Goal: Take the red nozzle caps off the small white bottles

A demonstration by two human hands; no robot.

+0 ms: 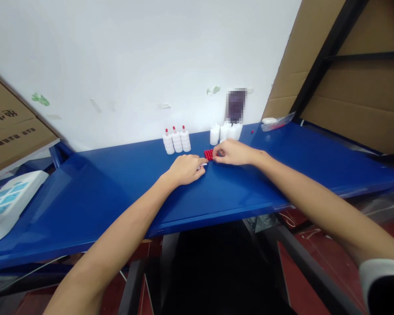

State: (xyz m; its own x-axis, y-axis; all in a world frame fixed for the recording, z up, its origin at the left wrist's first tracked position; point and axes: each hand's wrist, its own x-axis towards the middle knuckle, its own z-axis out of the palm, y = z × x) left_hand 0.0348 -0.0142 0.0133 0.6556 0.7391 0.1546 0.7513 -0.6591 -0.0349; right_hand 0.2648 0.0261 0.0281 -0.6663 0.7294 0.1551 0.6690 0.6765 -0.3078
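Small red caps stand close together in a block of rows on the blue table. My left hand is at the near left corner of the block, its fingers closed around a small white piece, mostly hidden by the hand. From the right, my right hand reaches to the block's edge with thumb and fingertips pinched at the caps. Whatever lies between those fingertips is too small to make out. Behind the left hand stand three white squeeze bottles with red-tipped nozzles. Several white bottles without visible nozzles stand behind the right hand.
On the blue table, a single red cap lies at the back right, near a clear plastic bag. A white device with blue panels sits at the left end. A white wall borders the back.
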